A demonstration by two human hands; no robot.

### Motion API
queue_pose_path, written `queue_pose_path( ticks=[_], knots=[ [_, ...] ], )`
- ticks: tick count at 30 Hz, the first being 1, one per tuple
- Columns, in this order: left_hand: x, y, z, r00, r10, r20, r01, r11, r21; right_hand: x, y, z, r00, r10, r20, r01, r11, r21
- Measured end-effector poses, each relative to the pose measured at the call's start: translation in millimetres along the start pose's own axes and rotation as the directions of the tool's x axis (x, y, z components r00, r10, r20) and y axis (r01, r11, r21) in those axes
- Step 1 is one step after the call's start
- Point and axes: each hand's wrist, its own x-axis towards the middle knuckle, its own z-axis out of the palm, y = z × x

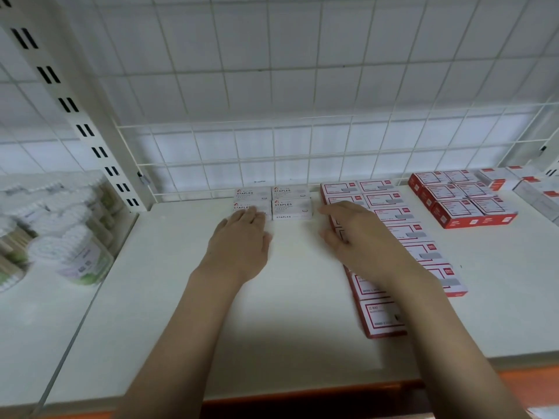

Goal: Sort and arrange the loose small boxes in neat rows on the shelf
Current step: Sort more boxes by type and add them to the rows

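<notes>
Several small white boxes marked STAPLES stand in a tight block at the back of the white shelf, against the wire grid. My left hand lies flat with straight fingers, its fingertips touching the front left box of that block. My right hand is flat with straight fingers over the left side of two long rows of red-and-white boxes that run from the grid toward the front edge. Its palm hides part of those rows.
A stacked block of red boxes sits at the back right, with more white and red boxes beyond it. Left of a divider stand clear tubs of cotton swabs. A wire grid backs the shelf.
</notes>
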Motion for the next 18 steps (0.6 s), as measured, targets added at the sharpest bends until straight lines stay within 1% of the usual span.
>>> queue_pose_path(
  ticks=[4, 9, 14, 18],
  knots=[
    [-3, 5, -3, 1.0, -0.022, 0.003, 0.022, 1.0, -0.012, -8, 2, -3, 1.0, -0.004, -0.006, 0.004, 1.0, -0.008],
    [-19, 34, -12, 0.998, -0.035, -0.05, 0.036, 0.999, 0.004, -32, 15, -22, 0.999, -0.026, -0.045, 0.024, 0.999, -0.034],
    [-45, 105, -24, 0.992, 0.063, -0.112, -0.069, 0.996, -0.051, -72, 38, -51, 0.997, -0.009, -0.082, 0.005, 0.998, -0.059],
    [-58, 175, -27, 0.974, 0.15, -0.169, -0.162, 0.985, -0.063, -122, 78, -82, 0.99, 0.048, -0.136, -0.06, 0.994, -0.088]
  ],
)
